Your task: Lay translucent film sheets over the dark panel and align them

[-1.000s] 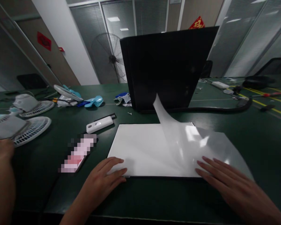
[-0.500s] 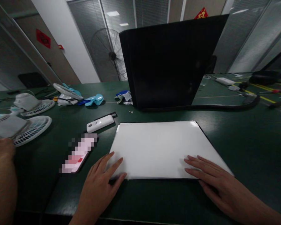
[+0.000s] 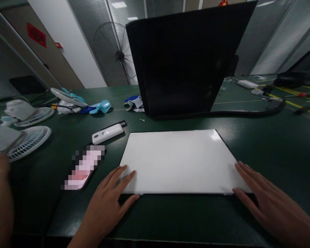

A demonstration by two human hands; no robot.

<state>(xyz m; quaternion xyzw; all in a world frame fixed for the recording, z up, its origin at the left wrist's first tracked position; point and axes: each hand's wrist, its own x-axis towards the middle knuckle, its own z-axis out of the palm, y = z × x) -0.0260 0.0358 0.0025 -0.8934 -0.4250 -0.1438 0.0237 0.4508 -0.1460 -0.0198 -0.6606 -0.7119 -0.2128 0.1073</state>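
Observation:
A flat white rectangular panel (image 3: pixel 181 162) with thin dark edges lies on the dark green table (image 3: pixel 155 220) in front of me. My left hand (image 3: pixel 111 196) rests at its near left corner, fingers spread, fingertips on the white surface and thumb at the near edge. At the near right corner is my right hand (image 3: pixel 263 193), open, its fingertips touching the right side and its thumb by the near edge. Left of the panel lie a phone (image 3: pixel 85 168) with a blurred-out pink screen and a slim white device (image 3: pixel 107 133) with a dark strip behind it.
A large black panel (image 3: pixel 188 65) stands tilted at the back, a black tube (image 3: pixel 237 114) along its foot. Small white fans (image 3: pixel 31 143) lie at left, near another person's arm (image 3: pixel 0 203). Light blue fan blades (image 3: pixel 100 107) lie behind. Tools and cables are at far right.
My right hand has slid rightward, off the white surface to the panel's right edge. My left hand keeps its place on the panel. The view has shifted slightly.

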